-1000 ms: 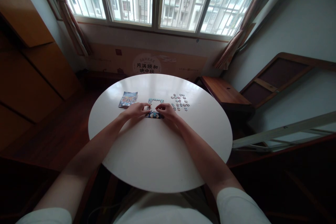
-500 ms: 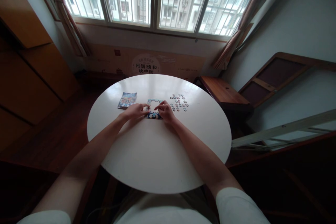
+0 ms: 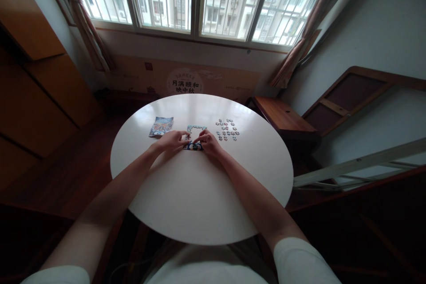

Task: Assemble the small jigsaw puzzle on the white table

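Observation:
A partly assembled jigsaw puzzle [image 3: 192,147] lies on the round white table [image 3: 199,195], with a dark blue lower part and a thin pale border around a bare middle. My left hand [image 3: 171,140] rests against its left side, index finger and thumb apart, touching the edge. Over the right side is my right hand [image 3: 210,143], its index finger stretched to the lower rows and its other fingers curled. No loose piece shows in either hand, and my right hand covers the puzzle's right edge. Several loose jigsaw pieces [image 3: 227,133] lie to the right.
A colourful printed picture sheet [image 3: 161,127] lies left of the puzzle. Beyond the table are a printed banner [image 3: 216,79] and barred windows. A wooden bench [image 3: 282,114] stands at the right, and wooden cabinets [image 3: 60,88] at the left.
My right index finger has moved slightly left and down onto the lower part of the puzzle, and the right hand has shifted a little. My left hand stays where it was.

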`<state>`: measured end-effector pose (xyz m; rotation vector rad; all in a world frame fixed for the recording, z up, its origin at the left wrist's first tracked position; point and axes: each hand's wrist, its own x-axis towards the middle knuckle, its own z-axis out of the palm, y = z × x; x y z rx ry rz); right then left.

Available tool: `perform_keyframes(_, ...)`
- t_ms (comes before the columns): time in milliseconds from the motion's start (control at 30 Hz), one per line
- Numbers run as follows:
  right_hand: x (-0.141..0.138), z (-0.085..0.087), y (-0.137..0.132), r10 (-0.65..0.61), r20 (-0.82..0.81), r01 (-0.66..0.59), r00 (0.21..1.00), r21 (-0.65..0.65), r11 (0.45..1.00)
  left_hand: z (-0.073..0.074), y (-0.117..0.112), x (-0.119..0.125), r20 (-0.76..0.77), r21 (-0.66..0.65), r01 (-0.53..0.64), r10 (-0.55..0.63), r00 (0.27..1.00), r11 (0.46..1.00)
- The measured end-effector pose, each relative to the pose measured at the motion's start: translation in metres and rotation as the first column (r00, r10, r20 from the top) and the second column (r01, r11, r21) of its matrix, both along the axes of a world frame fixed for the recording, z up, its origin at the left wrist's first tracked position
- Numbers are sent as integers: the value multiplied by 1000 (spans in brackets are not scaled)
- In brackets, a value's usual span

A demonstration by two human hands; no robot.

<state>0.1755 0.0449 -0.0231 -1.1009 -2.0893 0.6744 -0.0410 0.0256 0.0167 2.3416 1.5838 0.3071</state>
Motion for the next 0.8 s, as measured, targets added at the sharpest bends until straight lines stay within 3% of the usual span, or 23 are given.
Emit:
perform_keyframes(167,-1,0,1,-2,-25,1,1000,-5,1000,-1,2,0,1,-3,3,-3,1000,1000)
perform_keyframes(333,0,-1,3,-88,-110,93,990,35,995,-1,1,0,1,1,2,-2,1000,1000)
perform_keyframes(800,-3,-1,3,-58,-38,58,998,-1,998,-4,4,-2,16,10,4,-5,1000,1000)
